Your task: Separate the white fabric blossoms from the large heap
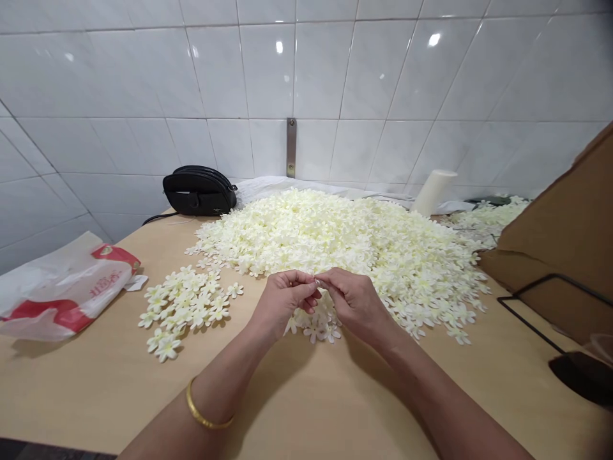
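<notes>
A big heap of small cream-white fabric flowers (335, 243) covers the back middle of a light wooden table (96, 383). A smaller, flatter group of the same flowers (184, 306) lies to the left. My left hand (282, 300) and my right hand (352, 300) meet at the heap's near edge, fingertips pinched together over a small cluster of flowers (316, 329). What they pinch is too small to name. A gold bangle (204, 412) circles my left wrist.
A black pouch (198, 190) sits at the back left by the tiled wall. A white and red plastic bag (62, 287) lies at the left edge. A cardboard box (560, 249) and a black wire frame (541, 306) stand at the right, a white roll (433, 190) behind the heap.
</notes>
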The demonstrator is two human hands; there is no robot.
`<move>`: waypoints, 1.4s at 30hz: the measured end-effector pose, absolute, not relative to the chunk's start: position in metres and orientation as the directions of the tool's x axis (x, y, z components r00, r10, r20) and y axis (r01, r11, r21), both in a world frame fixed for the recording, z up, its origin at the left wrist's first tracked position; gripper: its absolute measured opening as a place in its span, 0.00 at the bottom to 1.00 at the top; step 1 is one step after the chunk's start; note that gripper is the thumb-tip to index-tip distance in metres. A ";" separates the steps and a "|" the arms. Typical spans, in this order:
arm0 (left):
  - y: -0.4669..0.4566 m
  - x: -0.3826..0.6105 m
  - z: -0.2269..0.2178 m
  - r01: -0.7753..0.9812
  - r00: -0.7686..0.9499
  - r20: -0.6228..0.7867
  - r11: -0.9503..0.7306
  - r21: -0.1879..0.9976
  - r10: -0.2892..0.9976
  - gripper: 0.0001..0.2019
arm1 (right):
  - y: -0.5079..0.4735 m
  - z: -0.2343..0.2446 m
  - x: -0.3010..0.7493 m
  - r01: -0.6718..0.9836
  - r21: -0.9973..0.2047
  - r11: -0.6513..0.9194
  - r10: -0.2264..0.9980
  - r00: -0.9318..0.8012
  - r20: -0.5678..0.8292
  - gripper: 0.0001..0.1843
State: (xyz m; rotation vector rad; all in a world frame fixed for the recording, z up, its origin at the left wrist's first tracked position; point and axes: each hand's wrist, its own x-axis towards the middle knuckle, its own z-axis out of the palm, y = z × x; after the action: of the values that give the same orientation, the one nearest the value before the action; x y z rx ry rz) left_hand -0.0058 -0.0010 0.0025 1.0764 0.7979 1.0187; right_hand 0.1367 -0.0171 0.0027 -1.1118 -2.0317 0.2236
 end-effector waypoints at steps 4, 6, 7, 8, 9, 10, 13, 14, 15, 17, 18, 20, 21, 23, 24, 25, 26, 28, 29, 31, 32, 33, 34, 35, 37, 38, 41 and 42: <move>-0.001 -0.004 0.002 -0.236 0.319 -0.059 0.140 0.962 0.946 0.05 | -0.017 0.003 0.135 0.636 -0.509 0.580 0.790 -0.284 0.544 0.12; -0.001 -0.004 0.003 -0.231 0.319 -0.065 0.144 0.962 0.945 0.05 | -0.018 0.004 0.134 0.628 -0.526 0.573 0.796 -0.276 0.538 0.12; -0.001 -0.004 0.003 -0.228 0.318 -0.065 0.143 0.963 0.946 0.05 | -0.018 0.005 0.134 0.614 -0.542 0.574 0.799 -0.276 0.534 0.12; -0.001 -0.004 0.003 -0.228 0.313 -0.058 0.135 0.964 0.948 0.05 | -0.019 0.006 0.134 0.593 -0.562 0.576 0.802 -0.278 0.529 0.12; -0.001 -0.005 0.004 -0.225 0.307 -0.049 0.123 0.967 0.950 0.05 | -0.019 0.007 0.134 0.572 -0.582 0.577 0.806 -0.283 0.520 0.12; -0.002 -0.005 0.004 -0.221 0.302 -0.038 0.109 0.969 0.953 0.05 | -0.020 0.008 0.133 0.555 -0.600 0.577 0.809 -0.289 0.511 0.12; -0.002 -0.005 0.005 -0.203 0.299 -0.024 0.088 0.975 0.954 0.04 | -0.020 0.008 0.133 0.546 -0.625 0.558 0.821 -0.255 0.510 0.11; -0.002 -0.005 0.006 -0.196 0.300 -0.027 0.089 0.977 0.954 0.04 | -0.020 0.007 0.134 0.556 -0.633 0.538 0.829 -0.214 0.516 0.11; -0.002 -0.005 0.006 -0.190 0.300 -0.032 0.092 0.978 0.953 0.04 | -0.019 0.007 0.134 0.566 -0.646 0.512 0.837 -0.159 0.524 0.11; -0.002 -0.006 0.006 -0.183 0.292 -0.033 0.090 0.979 0.956 0.05 | -0.017 0.006 0.136 0.573 -0.682 0.456 0.844 -0.034 0.535 0.10; -0.001 -0.006 0.005 -0.179 0.285 -0.030 0.084 0.980 0.958 0.05 | -0.016 0.006 0.138 0.569 -0.699 0.434 0.840 0.026 0.542 0.09; 0.000 -0.006 0.003 -0.171 0.268 -0.020 0.068 0.983 0.963 0.07 | -0.013 0.007 0.142 0.563 -0.717 0.412 0.809 0.136 0.572 0.09; 0.000 -0.006 0.002 -0.166 0.261 -0.014 0.059 0.984 0.965 0.08 | -0.012 0.007 0.144 0.568 -0.714 0.410 0.783 0.182 0.595 0.08; 0.001 -0.006 0.001 -0.156 0.243 -0.003 0.042 0.987 0.970 0.09 | -0.008 0.006 0.151 0.602 -0.681 0.416 0.713 0.248 0.655 0.08; 0.001 -0.006 0.000 -0.152 0.232 0.000 0.036 0.988 0.973 0.09 | -0.006 0.005 0.154 0.634 -0.649 0.420 0.674 0.261 0.691 0.07; 0.001 -0.005 0.000 -0.146 0.221 -0.001 0.034 0.989 0.975 0.09 | -0.003 0.004 0.158 0.676 -0.606 0.419 0.633 0.260 0.729 0.07; 0.001 -0.005 0.000 -0.139 0.209 -0.005 0.035 0.990 0.978 0.10 | -0.001 0.003 0.162 0.726 -0.553 0.409 0.595 0.247 0.765 0.07; 0.000 -0.003 0.002 -0.120 0.192 -0.021 0.045 0.992 0.981 0.10 | 0.003 -0.001 0.168 0.828 -0.426 0.365 0.539 0.185 0.822 0.07; 0.000 -0.003 0.003 -0.105 0.187 -0.033 0.053 0.993 0.982 0.10 | 0.004 -0.002 0.170 0.872 -0.358 0.335 0.528 0.141 0.837 0.07; 0.002 -0.001 0.007 -0.064 0.187 -0.049 0.062 0.996 0.981 0.09 | 0.005 -0.005 0.171 0.929 -0.233 0.289 0.542 0.041 0.839 0.08; 0.004 -0.001 0.009 -0.042 0.189 -0.049 0.058 0.997 0.981 0.09 | 0.006 -0.006 0.170 0.941 -0.182 0.286 0.564 -0.011 0.826 0.08; 0.007 0.000 0.012 -0.012 0.192 -0.047 0.050 0.999 0.980 0.09 | 0.006 -0.007 0.169 0.943 -0.146 0.298 0.589 -0.061 0.806 0.08; 0.011 0.000 0.015 0.021 0.193 -0.043 0.040 0.999 0.980 0.08 | 0.006 -0.008 0.168 0.937 -0.130 0.323 0.615 -0.104 0.782 0.08; 0.016 0.001 0.018 0.052 0.193 -0.039 0.030 0.998 0.980 0.08 | 0.006 -0.008 0.166 0.925 -0.134 0.356 0.637 -0.136 0.759 0.07; 0.027 0.002 0.026 0.109 0.189 -0.044 0.024 0.994 0.981 0.07 | 0.006 -0.008 0.166 0.891 -0.192 0.411 0.661 -0.147 0.736 0.07; 0.033 0.002 0.030 0.130 0.189 -0.051 0.027 0.991 0.981 0.07 | 0.007 -0.008 0.167 0.875 -0.234 0.423 0.662 -0.123 0.739 0.07; 0.049 0.005 0.041 0.193 0.193 -0.084 0.046 0.980 0.978 0.06 | 0.009 -0.008 0.171 0.855 -0.325 0.405 0.639 -0.011 0.769 0.09; 0.054 0.006 0.044 0.220 0.192 -0.097 0.053 0.974 0.977 0.05 | 0.009 -0.009 0.173 0.857 -0.336 0.391 0.629 0.018 0.777 0.09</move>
State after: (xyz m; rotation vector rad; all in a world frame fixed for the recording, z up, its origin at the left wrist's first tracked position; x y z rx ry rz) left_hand 0.0056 0.0543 0.0438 1.3950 1.2433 0.8932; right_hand 0.1729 0.0093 -0.0086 -1.3195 -1.6926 -0.2982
